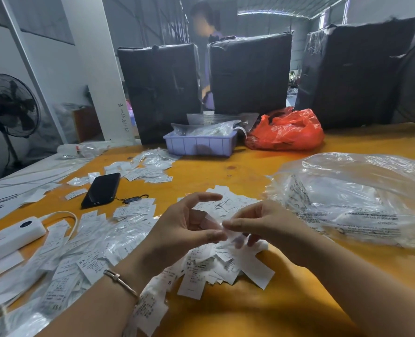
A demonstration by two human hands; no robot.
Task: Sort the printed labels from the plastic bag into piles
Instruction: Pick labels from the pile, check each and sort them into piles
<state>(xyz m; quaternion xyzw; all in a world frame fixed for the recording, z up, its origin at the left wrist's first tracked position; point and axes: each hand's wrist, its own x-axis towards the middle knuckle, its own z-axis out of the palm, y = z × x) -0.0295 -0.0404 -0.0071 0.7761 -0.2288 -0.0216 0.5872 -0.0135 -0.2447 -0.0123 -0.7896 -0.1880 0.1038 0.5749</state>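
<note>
Labels (pixel 216 261) piled on orange table (pixel 238 312), warehouse.

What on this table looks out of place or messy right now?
A black phone lies among the loose labels, which are strewn over the orange table rather than in neat piles. The black wrapping on the far right bundle is torn along its top edge.

Head view: forward-down, close over table (pixel 225 171), hands nearest.
</note>
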